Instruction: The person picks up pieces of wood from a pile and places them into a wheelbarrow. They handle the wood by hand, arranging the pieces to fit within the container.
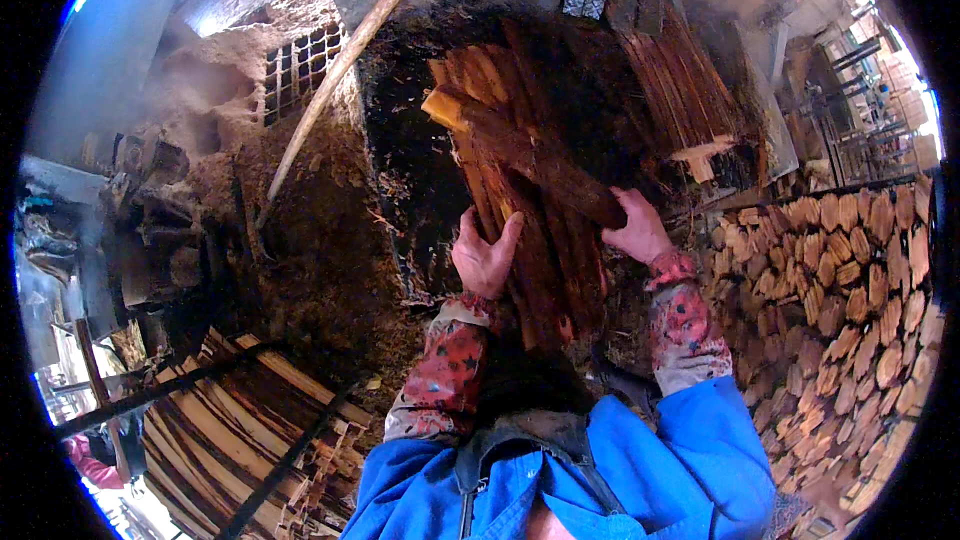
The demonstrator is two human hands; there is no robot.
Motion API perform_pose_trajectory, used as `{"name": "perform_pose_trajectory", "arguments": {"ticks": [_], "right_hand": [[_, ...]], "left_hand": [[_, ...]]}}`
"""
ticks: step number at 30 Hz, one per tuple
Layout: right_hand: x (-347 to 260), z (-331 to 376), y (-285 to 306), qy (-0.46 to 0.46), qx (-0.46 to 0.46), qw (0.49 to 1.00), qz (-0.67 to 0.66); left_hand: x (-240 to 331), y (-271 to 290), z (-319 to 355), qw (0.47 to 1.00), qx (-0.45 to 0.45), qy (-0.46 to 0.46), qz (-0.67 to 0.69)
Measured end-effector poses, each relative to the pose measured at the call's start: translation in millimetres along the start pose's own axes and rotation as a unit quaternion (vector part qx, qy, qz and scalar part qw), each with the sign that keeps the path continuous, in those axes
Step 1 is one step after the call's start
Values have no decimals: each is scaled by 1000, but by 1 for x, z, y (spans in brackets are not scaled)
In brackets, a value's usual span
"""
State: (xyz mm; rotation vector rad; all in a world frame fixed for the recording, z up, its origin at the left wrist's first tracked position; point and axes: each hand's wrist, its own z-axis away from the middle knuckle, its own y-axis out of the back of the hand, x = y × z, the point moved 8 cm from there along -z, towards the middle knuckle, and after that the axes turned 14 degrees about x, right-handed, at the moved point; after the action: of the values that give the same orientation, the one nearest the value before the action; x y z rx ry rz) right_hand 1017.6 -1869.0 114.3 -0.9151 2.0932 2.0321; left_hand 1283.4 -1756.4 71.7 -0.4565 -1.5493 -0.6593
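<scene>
A bark-covered wood slab [535, 155] lies slantwise across a pile of long reddish-brown slabs [545, 260] in front of me. My right hand [641, 228] is closed round its lower right end. The slab's far left end shows pale yellow-orange wood. At the pile's left edge is my left hand [484, 258], thumb and fingers spread apart, touching a slab's edge without closing on it. Patterned red and grey sleeves cover both forearms.
Stacked wood pieces [850, 270] fill the right side. More slabs [690, 90] lie at the far right. A long curved pole [345, 60] leans at the far left, near a metal grate [298, 65]. Long boards [230, 420] sit between dark bars at lower left.
</scene>
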Motion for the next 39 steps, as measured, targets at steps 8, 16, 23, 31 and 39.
{"name": "perform_pose_trajectory", "arguments": {"ticks": [8,16,23,31,39], "right_hand": [[-48,-29,3,-62,70,981,-170],[-55,-63,-33,-31,8,994,-104],[-17,-61,-40,-102,36,960,-257],[-36,-35,-14,-34,92,989,-112],[-74,-3,24,-85,68,976,-189]], "left_hand": [[17,3,2,1000,-8,8,7],[12,3,3,1000,-13,6,2],[15,1,2,1000,-14,9,20],[9,2,3,1000,-22,19,0],[10,3,4,1000,-8,2,-18]]}}
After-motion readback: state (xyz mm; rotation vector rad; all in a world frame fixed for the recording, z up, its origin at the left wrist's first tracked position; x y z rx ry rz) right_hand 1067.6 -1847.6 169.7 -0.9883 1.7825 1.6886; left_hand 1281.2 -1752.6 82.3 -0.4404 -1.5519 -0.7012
